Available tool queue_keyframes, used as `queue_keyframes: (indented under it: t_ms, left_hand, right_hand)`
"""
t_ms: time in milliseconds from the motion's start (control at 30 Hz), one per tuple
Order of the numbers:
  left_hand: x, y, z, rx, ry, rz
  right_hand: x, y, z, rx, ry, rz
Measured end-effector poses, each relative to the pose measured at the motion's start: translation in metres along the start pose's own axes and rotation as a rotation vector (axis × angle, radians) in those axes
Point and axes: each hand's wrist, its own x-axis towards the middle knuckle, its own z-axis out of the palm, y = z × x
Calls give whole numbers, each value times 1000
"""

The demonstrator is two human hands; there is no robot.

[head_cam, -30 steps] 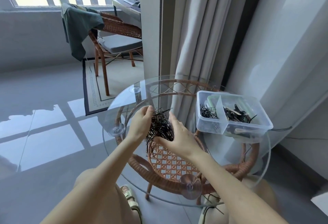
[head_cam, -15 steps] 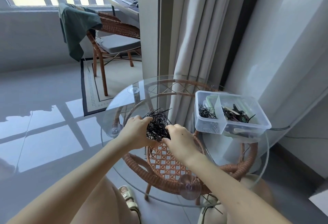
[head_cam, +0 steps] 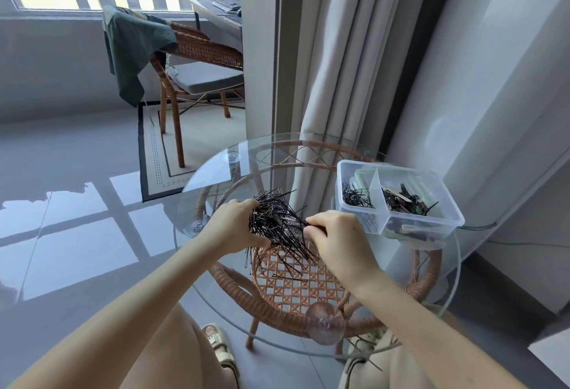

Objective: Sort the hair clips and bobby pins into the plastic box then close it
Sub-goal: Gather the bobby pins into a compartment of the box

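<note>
A thick bundle of black bobby pins (head_cam: 277, 223) is held over the middle of the round glass table (head_cam: 212, 179). My left hand (head_cam: 231, 225) grips the bundle from the left. My right hand (head_cam: 336, 234) pinches its right side with the fingertips. A few loose bobby pins (head_cam: 288, 276) lie on the glass below. The clear plastic box (head_cam: 450, 213) stands open at the table's right, split by a divider: bobby pins (head_cam: 356, 199) in its left compartment, dark hair clips (head_cam: 404, 200) in its right. A green-rimmed lid (head_cam: 359, 176) seems to lie under the box.
The glass top rests on a rattan frame (head_cam: 246, 299) with suction cups. Grey curtains (head_cam: 336, 65) hang right behind the table. A rattan chair (head_cam: 197, 49) with a green cloth stands at the back left. A cable (head_cam: 475, 226) runs along the wall at right.
Both hands have closed in on the bobby pin bundle and gathered it tighter; my right hand went from open beside it to pinching its right side.
</note>
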Motion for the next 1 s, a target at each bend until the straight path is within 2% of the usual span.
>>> queue_keyframes:
  t_ms: [233, 367, 500, 600, 667, 1000]
  left_hand:
    - [9, 3, 4, 5, 72, -82]
    - [17, 6, 3, 59, 21, -84]
    - [21, 11, -2, 82, -21, -86]
    - [23, 13, -4, 50, 0, -98]
    - [22, 13, -7, 16, 14, -97]
    - [24, 8, -28, -178, -1, -200]
  right_hand:
    - [14, -6, -57, 59, 187, -10]
    - [47, 26, -67, -31, 320, 138]
    - [75, 57, -49, -161, 155, 320]
    - [81, 61, -36, -226, -36, 326]
    - [82, 59, -33, -246, -93, 311]
    - [71, 52, -48, -206, 20, 138]
